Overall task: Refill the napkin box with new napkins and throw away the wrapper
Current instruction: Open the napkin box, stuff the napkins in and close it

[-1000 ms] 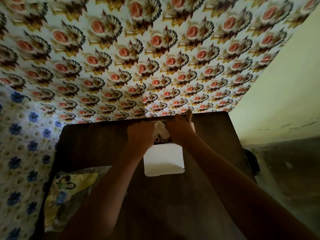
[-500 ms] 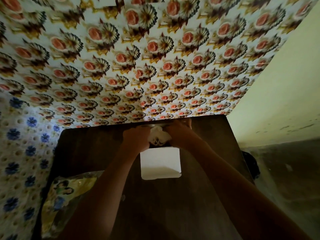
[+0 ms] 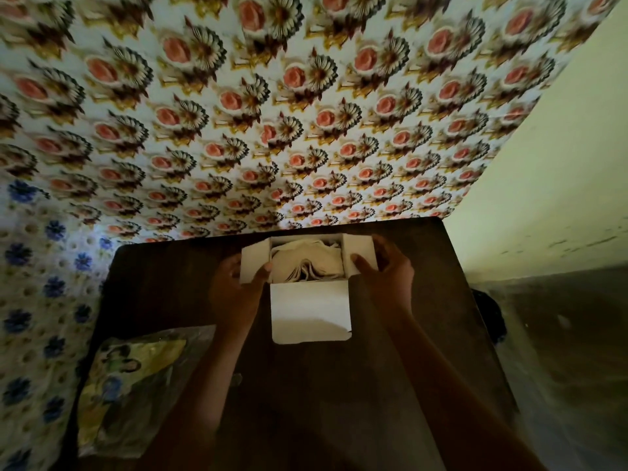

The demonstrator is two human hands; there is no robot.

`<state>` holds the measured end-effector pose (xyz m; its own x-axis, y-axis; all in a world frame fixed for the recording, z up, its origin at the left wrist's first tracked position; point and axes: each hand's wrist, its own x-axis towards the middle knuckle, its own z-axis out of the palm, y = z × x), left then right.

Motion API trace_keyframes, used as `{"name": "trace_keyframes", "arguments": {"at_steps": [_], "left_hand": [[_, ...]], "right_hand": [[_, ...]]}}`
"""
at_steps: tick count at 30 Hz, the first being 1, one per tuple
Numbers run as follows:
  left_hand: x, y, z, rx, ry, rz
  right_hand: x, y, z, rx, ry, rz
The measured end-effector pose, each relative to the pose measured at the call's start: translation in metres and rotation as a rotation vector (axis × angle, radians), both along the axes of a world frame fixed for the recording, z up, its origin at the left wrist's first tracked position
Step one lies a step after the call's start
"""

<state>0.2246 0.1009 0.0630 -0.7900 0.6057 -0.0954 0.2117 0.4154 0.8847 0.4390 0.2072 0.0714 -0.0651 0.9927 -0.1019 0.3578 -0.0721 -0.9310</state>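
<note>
A white cardboard napkin box [image 3: 311,314] stands on the dark wooden table [image 3: 339,402] near its far edge, its top flaps spread open. A stack of white napkins [image 3: 307,265] fills the opening. My left hand [image 3: 234,290] holds the left side flap, thumb on its inner face. My right hand [image 3: 390,273] holds the right side flap the same way. The long front flap hangs toward me. The crumpled plastic wrapper [image 3: 132,392], printed in yellow, green and blue, lies on the table's near left corner.
A wall with rose-patterned paper [image 3: 306,113] rises right behind the table. Blue-flowered paper [image 3: 37,300] covers the left wall. A plain pale wall [image 3: 550,164] stands at the right, with dim floor [image 3: 560,351] and a dark object [image 3: 489,314] beside the table's right edge.
My hands were pressed together over the box's opening, pushing the napkins down. They have moved apart to the side flaps, so the napkins inside now show.
</note>
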Motion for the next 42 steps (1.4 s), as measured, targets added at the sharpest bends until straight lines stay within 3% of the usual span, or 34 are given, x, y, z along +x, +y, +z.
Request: {"name": "trace_keyframes", "arguments": {"at_steps": [3, 7, 9, 14, 21, 24, 27, 30, 33, 36, 42], "left_hand": [[0.008, 0.005, 0.007, 0.058, 0.183, -0.072], [0.018, 0.005, 0.004, -0.074, 0.401, -0.297], [0.018, 0.001, 0.001, -0.129, 0.436, -0.345], [-0.004, -0.016, 0.001, -0.156, 0.554, -0.665], [-0.027, -0.024, 0.013, -0.264, 0.524, -0.907], [-0.029, -0.024, 0.018, -0.179, 0.251, -0.842], [-0.024, -0.022, 0.032, -0.053, -0.028, -0.707], [-0.018, -0.017, 0.038, 0.009, -0.009, -0.63], [-0.012, -0.007, 0.042, 0.054, 0.032, -0.64], [-0.009, 0.004, 0.044, 0.01, 0.249, -0.624], [-0.018, 0.013, 0.033, -0.026, 0.08, -0.541]], "right_hand": [[-0.009, -0.009, 0.007, 0.145, -0.035, 0.137], [-0.013, -0.005, -0.001, 0.292, -0.453, 0.595], [-0.011, -0.006, -0.008, 0.27, -0.486, 0.75], [0.005, -0.005, 0.006, 0.222, -0.326, 0.743], [0.021, 0.008, 0.014, 0.327, -0.643, 1.003], [0.02, 0.002, 0.014, 0.232, -0.596, 0.959], [0.02, -0.004, 0.012, 0.191, -0.327, 0.782], [0.017, -0.011, 0.013, 0.178, -0.167, 0.634], [0.01, -0.013, 0.018, 0.156, -0.131, 0.541], [0.006, -0.011, 0.023, 0.153, -0.13, 0.541], [0.0, 0.008, 0.025, 0.067, -0.166, 0.559]]}}
